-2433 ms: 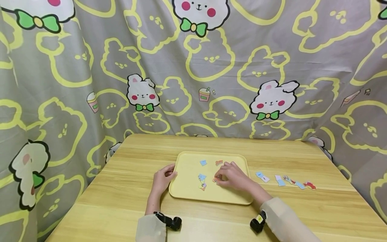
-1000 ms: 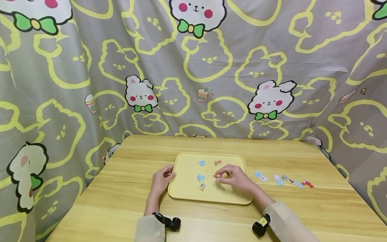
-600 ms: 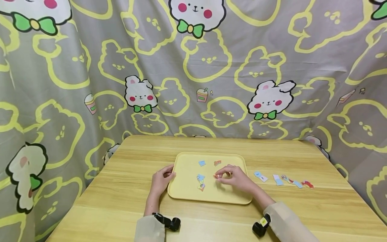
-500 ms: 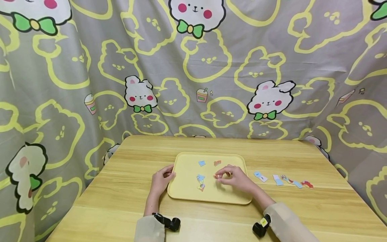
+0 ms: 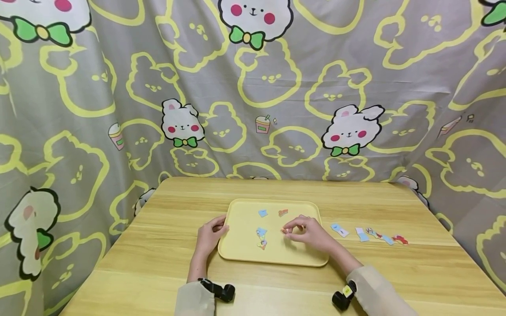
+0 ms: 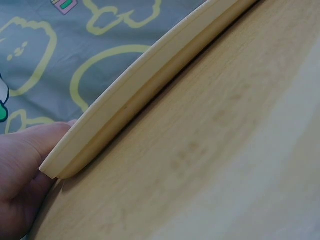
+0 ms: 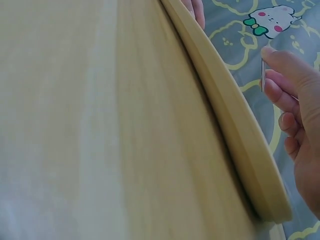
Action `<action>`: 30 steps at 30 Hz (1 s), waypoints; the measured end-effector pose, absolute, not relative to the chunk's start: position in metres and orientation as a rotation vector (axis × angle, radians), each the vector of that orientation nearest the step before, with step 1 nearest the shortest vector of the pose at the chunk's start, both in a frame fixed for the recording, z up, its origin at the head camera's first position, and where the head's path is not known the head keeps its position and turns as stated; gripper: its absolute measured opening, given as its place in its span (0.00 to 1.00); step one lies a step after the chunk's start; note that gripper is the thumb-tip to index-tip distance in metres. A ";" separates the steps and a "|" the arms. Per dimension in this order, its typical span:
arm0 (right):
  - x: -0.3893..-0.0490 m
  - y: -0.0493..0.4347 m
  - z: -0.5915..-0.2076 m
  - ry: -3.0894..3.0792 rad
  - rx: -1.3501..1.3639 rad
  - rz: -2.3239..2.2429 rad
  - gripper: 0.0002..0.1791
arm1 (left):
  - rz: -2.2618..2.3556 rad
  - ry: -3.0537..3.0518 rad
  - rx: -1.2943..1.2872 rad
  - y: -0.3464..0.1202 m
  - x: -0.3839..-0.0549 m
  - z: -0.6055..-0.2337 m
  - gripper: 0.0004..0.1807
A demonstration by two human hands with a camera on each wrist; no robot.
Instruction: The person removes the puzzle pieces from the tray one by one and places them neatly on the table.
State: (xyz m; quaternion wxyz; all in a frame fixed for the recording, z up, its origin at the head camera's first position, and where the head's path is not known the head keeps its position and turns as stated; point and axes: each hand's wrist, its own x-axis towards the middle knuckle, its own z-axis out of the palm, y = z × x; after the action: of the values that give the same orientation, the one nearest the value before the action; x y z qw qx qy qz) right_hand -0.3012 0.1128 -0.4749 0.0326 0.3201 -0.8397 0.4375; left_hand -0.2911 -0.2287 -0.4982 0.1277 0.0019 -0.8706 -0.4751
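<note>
My right hand (image 5: pixel 310 232) pinches a small jigsaw puzzle piece (image 5: pixel 283 231) between thumb and fingers, over the right half of a yellow tray (image 5: pixel 241 252). In the right wrist view the puzzle piece (image 7: pixel 263 75) shows edge-on, a thin upright strip at the fingertips. My left hand (image 5: pixel 211 235) grips the tray's left edge; the left wrist view has that hand (image 6: pixel 27 170) at the tray's corner. On the tray lie a joined strip of puzzle pieces (image 5: pixel 262 232) near the middle, a blue piece (image 5: pixel 262 213) and an orange-red piece (image 5: pixel 283 213) toward the back.
Right of the tray, on the wooden table (image 5: pixel 158 263), lie a blue-and-white pair of pieces (image 5: pixel 340 230) and a row of several more, ending in a red piece (image 5: pixel 401 240). A patterned curtain (image 5: pixel 253 87) hangs behind the table.
Earlier my right hand was lower over the tray with its fingers close together on the piece; it has turned and lifted it a little. The left hand stays at the tray's edge.
</note>
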 end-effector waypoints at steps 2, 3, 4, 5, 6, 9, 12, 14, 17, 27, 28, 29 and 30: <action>-0.301 0.114 -0.476 -2.568 0.994 1.338 0.11 | -1.387 -2.534 0.010 -0.228 -0.291 -0.498 0.21; -0.301 0.115 -0.476 -2.560 0.996 1.337 0.11 | -1.388 -2.534 0.011 -0.228 -0.291 -0.498 0.21; -0.301 0.116 -0.476 -2.555 0.997 1.336 0.11 | -1.386 -2.536 0.010 -0.228 -0.291 -0.497 0.21; -0.301 0.116 -0.476 -2.551 0.997 1.340 0.11 | -1.386 -2.537 0.009 -0.228 -0.291 -0.497 0.21; -0.301 0.117 -0.477 -2.546 0.997 1.342 0.11 | -1.387 -2.539 0.013 -0.228 -0.291 -0.497 0.21; -0.301 0.119 -0.477 -2.551 0.984 1.344 0.11 | -1.390 -2.543 0.016 -0.228 -0.291 -0.497 0.21; -0.299 0.122 -0.476 -2.558 0.974 1.347 0.11 | -1.385 -2.547 0.017 -0.228 -0.291 -0.497 0.21; -0.298 0.123 -0.476 -2.564 0.963 1.349 0.11 | -1.382 -2.550 0.016 -0.228 -0.292 -0.497 0.21; -0.296 0.126 -0.474 -2.568 0.953 1.352 0.11 | -1.383 -2.552 0.020 -0.228 -0.292 -0.497 0.21; -0.294 0.134 -0.475 -2.580 0.923 1.321 0.11 | -1.370 -2.562 0.021 -0.228 -0.291 -0.497 0.22; -0.294 0.134 -0.475 -2.581 0.920 1.323 0.11 | -1.371 -2.561 0.022 -0.228 -0.291 -0.496 0.22; -0.294 0.135 -0.475 -2.582 0.917 1.322 0.11 | -1.373 -2.560 0.023 -0.228 -0.291 -0.497 0.22; -0.293 0.135 -0.475 -2.581 0.915 1.323 0.11 | -1.374 -2.560 0.024 -0.228 -0.291 -0.496 0.22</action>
State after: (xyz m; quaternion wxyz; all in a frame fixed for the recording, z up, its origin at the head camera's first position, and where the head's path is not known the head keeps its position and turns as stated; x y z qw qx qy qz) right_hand -0.2933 0.1353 -0.4747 0.0502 0.3004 -0.8477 0.4345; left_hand -0.2911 -0.2283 -0.4965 0.1177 0.0081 -0.8750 -0.4694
